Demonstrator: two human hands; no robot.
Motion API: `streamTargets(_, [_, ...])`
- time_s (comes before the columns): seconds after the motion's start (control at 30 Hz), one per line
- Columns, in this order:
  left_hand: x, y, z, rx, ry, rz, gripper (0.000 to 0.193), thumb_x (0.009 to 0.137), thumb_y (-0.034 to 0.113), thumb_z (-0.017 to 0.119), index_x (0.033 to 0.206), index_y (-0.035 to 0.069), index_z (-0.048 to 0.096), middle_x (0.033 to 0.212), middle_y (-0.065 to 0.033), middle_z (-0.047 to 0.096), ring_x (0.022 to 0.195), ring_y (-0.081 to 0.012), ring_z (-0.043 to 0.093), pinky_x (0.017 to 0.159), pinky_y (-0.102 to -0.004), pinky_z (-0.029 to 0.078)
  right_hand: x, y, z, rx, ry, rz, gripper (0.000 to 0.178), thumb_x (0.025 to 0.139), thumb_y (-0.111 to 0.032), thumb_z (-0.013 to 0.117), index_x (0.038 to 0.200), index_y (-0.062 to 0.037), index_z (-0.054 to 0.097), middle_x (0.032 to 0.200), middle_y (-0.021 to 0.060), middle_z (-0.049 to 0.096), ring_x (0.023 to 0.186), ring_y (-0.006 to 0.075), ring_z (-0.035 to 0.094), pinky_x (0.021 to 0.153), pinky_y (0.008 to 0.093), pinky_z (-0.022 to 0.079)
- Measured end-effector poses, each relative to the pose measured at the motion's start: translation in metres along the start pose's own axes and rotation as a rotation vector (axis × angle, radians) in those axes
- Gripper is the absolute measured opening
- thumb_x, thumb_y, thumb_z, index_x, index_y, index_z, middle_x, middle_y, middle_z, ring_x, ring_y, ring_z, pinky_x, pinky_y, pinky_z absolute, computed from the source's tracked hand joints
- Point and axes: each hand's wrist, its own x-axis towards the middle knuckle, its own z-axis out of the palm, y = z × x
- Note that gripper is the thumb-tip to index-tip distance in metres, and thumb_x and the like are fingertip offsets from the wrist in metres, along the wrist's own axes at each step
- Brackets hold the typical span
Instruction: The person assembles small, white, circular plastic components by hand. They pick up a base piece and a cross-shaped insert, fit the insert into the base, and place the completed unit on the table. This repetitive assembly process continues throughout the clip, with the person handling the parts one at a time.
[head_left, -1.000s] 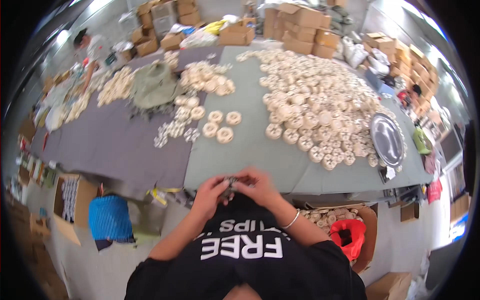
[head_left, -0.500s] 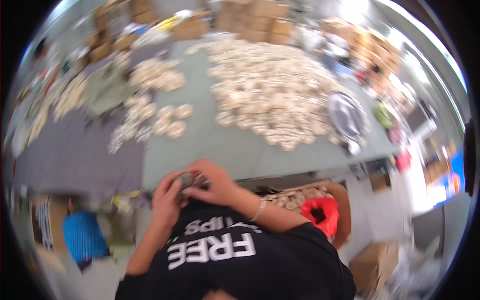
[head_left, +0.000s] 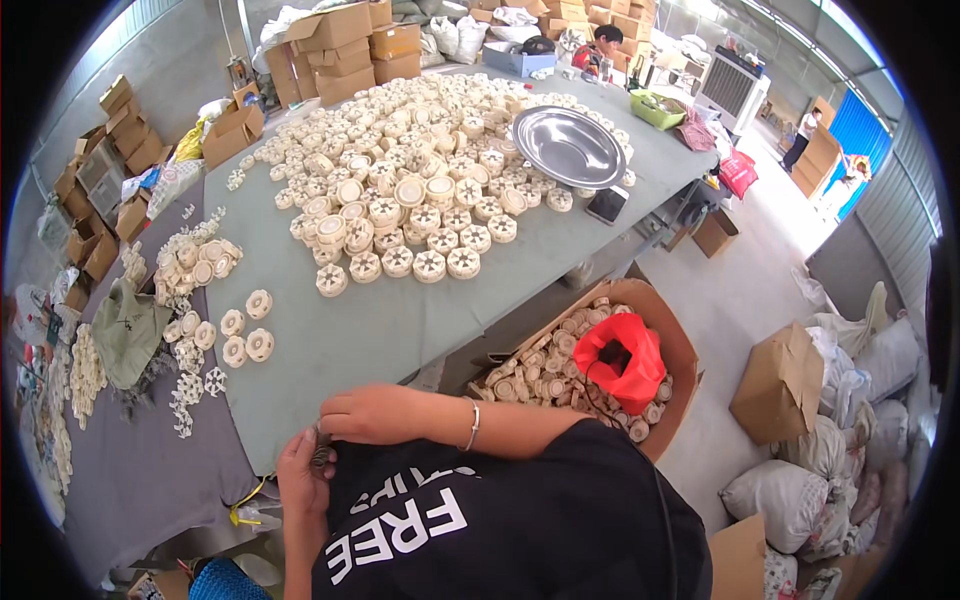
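Observation:
At the near edge of the table, in front of my black shirt, both hands are together around a small dark grey ribbed piece. My left hand pinches it from the side and below. My right hand, with a bangle on its wrist, bends its fingers over the upper end, so part of the piece is hidden. Beyond the hands lie several loose round cream plastic parts on the green table cover. A large heap of similar parts with star-shaped slots spreads behind them.
A metal basin and a phone sit right of the heap. Below the table's edge stands a carton of round parts with a red bag. A green cloth lies left; a person is at the far end.
My view has swung to the right, so the table and heap appear farther left. My hands stay together on the dark piece, with the right hand now more over its top.

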Motion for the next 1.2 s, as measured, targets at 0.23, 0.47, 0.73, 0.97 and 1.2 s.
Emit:
streamTargets(0.23, [-0.013, 0.004, -0.018, -0.123, -0.032, -0.110, 0.023, 0.106, 0.026, 0.068, 0.117, 0.005, 0.070, 0.096, -0.0038, 0.073, 0.068, -0.0114, 0.064, 0.049, -0.0235, 0.043, 0.009, 0.000, 0.004, 0.188, -0.121, 0.038, 0.019, 0.097, -0.015, 0.072, 0.110, -0.0053, 0.063, 0.109, 0.0073, 0.065, 0.097, 0.0283, 0.070, 0.075, 0.0416, 0.059])
streamTargets(0.47, [-0.022, 0.002, -0.025, 0.185, 0.156, 0.382, 0.033, 0.105, 0.017, 0.069, 0.134, 0.002, 0.066, 0.098, -0.0018, 0.071, 0.069, -0.0072, 0.060, 0.053, -0.0204, 0.044, 0.048, -0.006, 0.031, 0.980, -0.130, 0.713, 0.027, 0.103, -0.021, 0.074, 0.112, 0.0022, 0.063, 0.091, 0.0128, 0.075, 0.075, 0.0198, 0.075, 0.067, 0.0316, 0.062])
streamTargets(0.73, [-0.019, 0.010, -0.046, 0.084, 0.227, 0.187, 0.033, 0.105, 0.021, 0.069, 0.131, 0.002, 0.068, 0.097, -0.0014, 0.070, 0.071, -0.0065, 0.058, 0.052, -0.0204, 0.039, 0.064, 0.016, 0.059, 0.548, -0.154, 0.363, 0.021, 0.099, -0.017, 0.073, 0.107, 0.0004, 0.066, 0.097, 0.0125, 0.073, 0.086, 0.0299, 0.073, 0.079, 0.0412, 0.060])
streamTargets(0.97, [-0.017, 0.017, -0.052, -0.088, 0.276, -0.154, 0.024, 0.106, 0.032, 0.066, 0.115, 0.011, 0.070, 0.093, -0.0010, 0.069, 0.073, -0.0094, 0.057, 0.054, -0.0224, 0.038, 0.053, 0.014, 0.068, 0.360, -0.048, 0.004, 0.016, 0.094, -0.012, 0.067, 0.110, -0.0091, 0.067, 0.111, 0.0118, 0.069, 0.105, 0.0363, 0.068, 0.087, 0.0452, 0.057])
streamTargets(1.2, [-0.027, 0.025, -0.027, -0.228, 0.072, -0.130, 0.026, 0.106, 0.033, 0.069, 0.105, 0.007, 0.071, 0.088, -0.0013, 0.066, 0.065, -0.0071, 0.052, 0.050, -0.0212, 0.037, 0.052, 0.006, 0.036, -0.012, 0.053, -0.282, 0.024, 0.086, -0.005, 0.073, 0.110, -0.0057, 0.069, 0.109, 0.0104, 0.070, 0.091, 0.0303, 0.072, 0.072, 0.0366, 0.060])
